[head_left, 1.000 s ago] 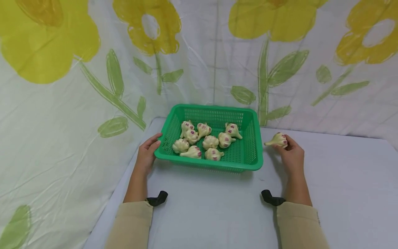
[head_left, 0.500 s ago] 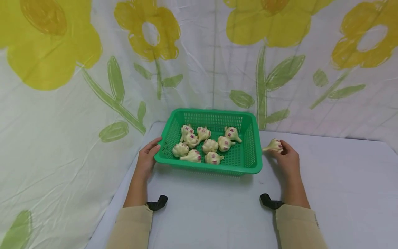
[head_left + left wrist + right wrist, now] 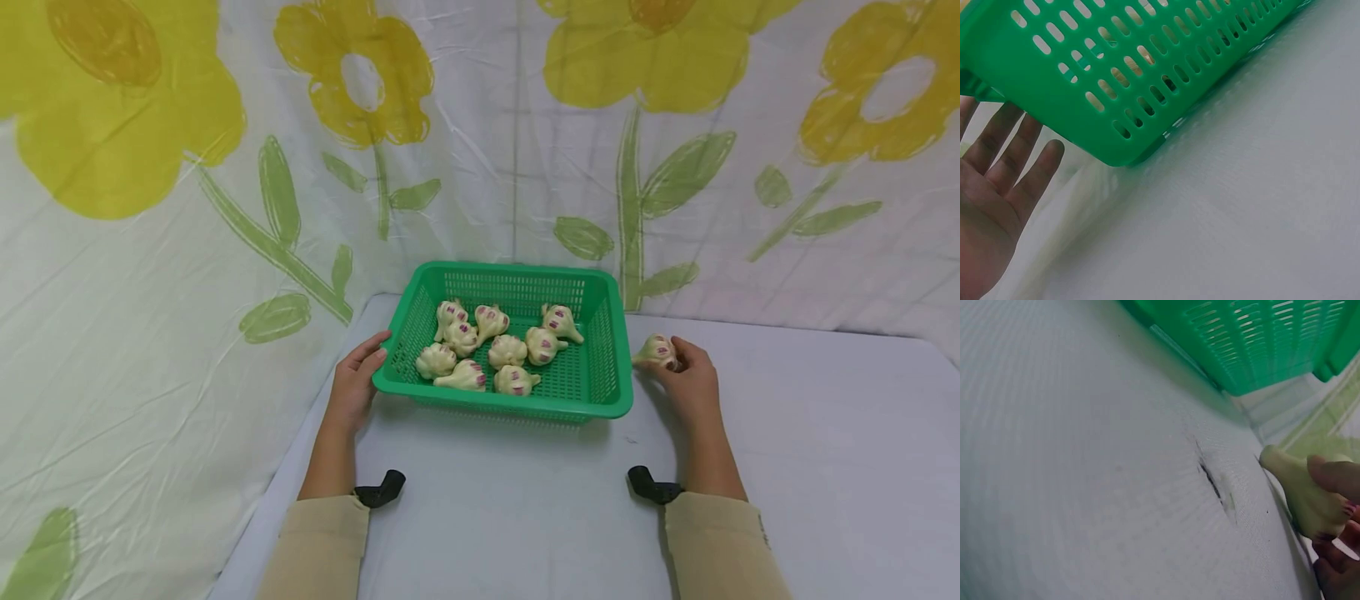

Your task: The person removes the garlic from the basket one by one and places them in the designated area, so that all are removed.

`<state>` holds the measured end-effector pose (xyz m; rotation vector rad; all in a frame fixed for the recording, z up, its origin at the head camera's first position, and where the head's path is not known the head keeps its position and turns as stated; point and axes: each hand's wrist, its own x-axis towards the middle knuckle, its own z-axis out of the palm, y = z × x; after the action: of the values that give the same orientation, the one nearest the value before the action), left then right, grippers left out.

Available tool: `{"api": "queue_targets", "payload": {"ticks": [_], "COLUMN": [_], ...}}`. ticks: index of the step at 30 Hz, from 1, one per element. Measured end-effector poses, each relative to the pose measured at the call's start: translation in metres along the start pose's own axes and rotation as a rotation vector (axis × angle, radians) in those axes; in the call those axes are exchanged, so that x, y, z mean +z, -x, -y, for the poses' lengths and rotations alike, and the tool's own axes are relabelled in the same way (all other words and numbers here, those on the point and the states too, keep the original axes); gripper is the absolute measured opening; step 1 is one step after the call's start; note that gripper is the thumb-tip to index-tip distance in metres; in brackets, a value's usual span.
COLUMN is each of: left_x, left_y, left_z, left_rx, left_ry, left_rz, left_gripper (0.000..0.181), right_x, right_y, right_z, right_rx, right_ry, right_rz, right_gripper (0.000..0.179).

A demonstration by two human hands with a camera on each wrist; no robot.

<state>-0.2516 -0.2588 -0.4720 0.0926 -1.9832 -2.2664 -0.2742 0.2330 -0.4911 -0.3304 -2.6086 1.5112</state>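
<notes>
A green plastic basket (image 3: 600, 408) with slotted walls holds several garlic bulbs (image 3: 507, 352), pale with purple marks. My left hand (image 3: 352, 383) touches the basket's left rim. In the left wrist view, that hand's fingers (image 3: 1038, 172) are spread and fairly straight against the basket's outer side; the thumb is out of that view. To the right of the basket, my right hand (image 3: 690, 383) holds one more garlic bulb (image 3: 657, 352) low at the table surface, its stem toward the basket. The right wrist view shows thumb and fingers around this garlic bulb (image 3: 1300, 490).
A white cloth covers the table (image 3: 495, 508). Behind and to the left hangs a white curtain (image 3: 480, 167) with painted yellow flowers, close to the basket's far side. In the right wrist view a dark mark (image 3: 1211, 481) shows on the cloth.
My right hand has moved slightly left with the garlic bulb, bringing it nearer the basket's right side, and the bulb has turned a little. My left hand stays at the rim. The head view shifted slightly.
</notes>
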Motion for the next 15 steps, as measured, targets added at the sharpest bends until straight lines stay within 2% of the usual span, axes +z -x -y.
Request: {"api": "queue_targets", "payload": {"ticks": [8,15], "left_x": [0.0013,-0.0006], "left_y": [-0.0007,-0.0007], "left_z": [-0.0002,-0.0003], "left_rx": [-0.007,0.003], "left_ry": [0.026,0.025], "left_rz": [0.010,0.013], "left_gripper": [0.041,0.037], "right_x": [-0.0010,-0.0010], "right_y": [0.0011,-0.0003], "right_z": [0.0026,0.0014], "right_rx": [-0.027,-0.009], "right_ry": [0.003,-0.013], "right_rz": [0.017,0.000], "right_gripper": [0.071,0.068]}}
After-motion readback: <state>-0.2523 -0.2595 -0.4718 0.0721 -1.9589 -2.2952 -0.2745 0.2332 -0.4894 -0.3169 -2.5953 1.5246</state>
